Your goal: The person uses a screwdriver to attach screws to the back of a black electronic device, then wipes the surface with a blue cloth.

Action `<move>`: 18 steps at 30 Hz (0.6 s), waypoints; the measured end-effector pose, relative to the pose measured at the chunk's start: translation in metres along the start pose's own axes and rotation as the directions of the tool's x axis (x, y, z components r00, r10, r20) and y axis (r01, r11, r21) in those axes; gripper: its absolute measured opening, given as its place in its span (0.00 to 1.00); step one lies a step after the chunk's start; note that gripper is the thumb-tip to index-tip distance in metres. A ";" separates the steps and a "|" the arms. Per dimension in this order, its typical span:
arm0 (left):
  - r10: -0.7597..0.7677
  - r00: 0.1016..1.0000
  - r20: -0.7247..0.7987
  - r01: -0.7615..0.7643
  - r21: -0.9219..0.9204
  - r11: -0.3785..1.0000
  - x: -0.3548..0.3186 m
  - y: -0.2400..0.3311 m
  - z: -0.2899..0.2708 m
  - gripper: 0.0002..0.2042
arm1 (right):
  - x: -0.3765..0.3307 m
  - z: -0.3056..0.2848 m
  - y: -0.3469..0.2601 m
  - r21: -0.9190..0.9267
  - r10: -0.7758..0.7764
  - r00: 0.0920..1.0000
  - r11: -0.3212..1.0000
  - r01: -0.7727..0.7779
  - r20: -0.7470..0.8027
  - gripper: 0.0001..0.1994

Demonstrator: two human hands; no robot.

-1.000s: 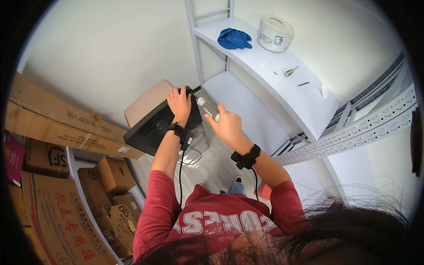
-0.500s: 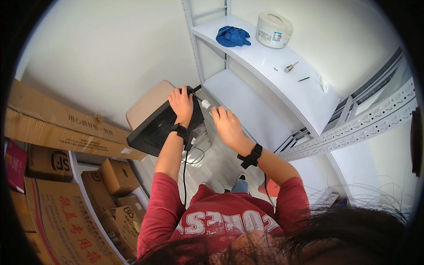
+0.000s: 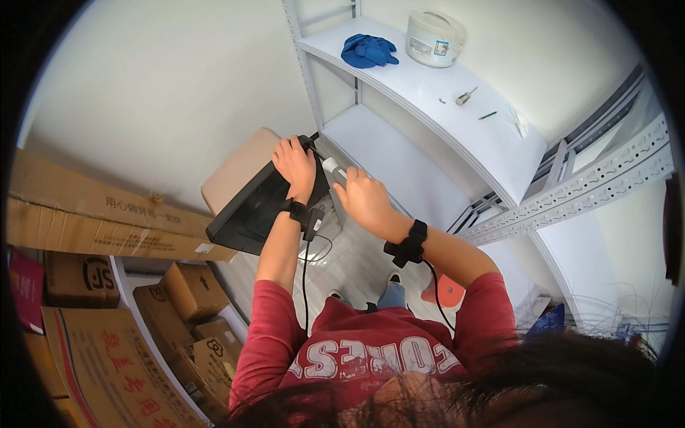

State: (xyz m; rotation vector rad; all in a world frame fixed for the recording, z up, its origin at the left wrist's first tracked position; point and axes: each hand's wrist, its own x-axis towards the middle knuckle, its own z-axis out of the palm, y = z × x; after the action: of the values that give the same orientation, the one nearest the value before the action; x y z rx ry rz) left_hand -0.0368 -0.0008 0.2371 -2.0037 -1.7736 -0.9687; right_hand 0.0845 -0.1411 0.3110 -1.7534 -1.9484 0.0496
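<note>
From the head camera, you are partway through working on the flat black panel with a dark screen face (image 3: 260, 203), which is tilted up against a beige box-shaped appliance (image 3: 235, 167) just left of the white metal shelving unit (image 3: 421, 100). Your left hand (image 3: 295, 162) is curled over the panel's upper right corner, fingers closed around the edge and steadying it. Your right hand (image 3: 365, 200) is wrapped in a narrow grip around a small grey and white cylindrical tool (image 3: 334, 171), whose tip points at the corner your left hand holds; whether the tip touches the panel I cannot tell.

By my reading, you are lining the tool up on that corner, so the next move calls for a firm left hand and a small, steady push from the right.

A blue cloth (image 3: 367, 50) and a white rice cooker (image 3: 434, 37) sit well apart on the top shelf.
</note>
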 end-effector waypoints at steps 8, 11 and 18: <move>0.019 1.000 -0.014 -0.019 -0.032 0.999 -0.005 0.002 -0.001 0.22 | 0.003 -0.005 0.006 0.231 0.289 0.953 0.925 -0.302 0.090 0.19; 0.040 0.999 -0.027 -0.041 -0.041 0.998 -0.006 0.001 -0.005 0.23 | 0.007 -0.018 0.011 0.301 0.364 0.915 0.865 -0.401 0.171 0.18; 0.070 0.995 -0.072 -0.073 -0.039 0.997 -0.009 -0.002 -0.003 0.23 | -0.010 -0.012 0.027 0.189 0.057 0.998 0.981 -0.052 -0.020 0.22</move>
State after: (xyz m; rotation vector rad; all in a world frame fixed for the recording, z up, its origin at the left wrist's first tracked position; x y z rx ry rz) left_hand -0.0395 -0.0091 0.2333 -2.0174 -1.6468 -1.0481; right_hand 0.1142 -0.1494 0.3082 -1.6738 -1.8143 0.2235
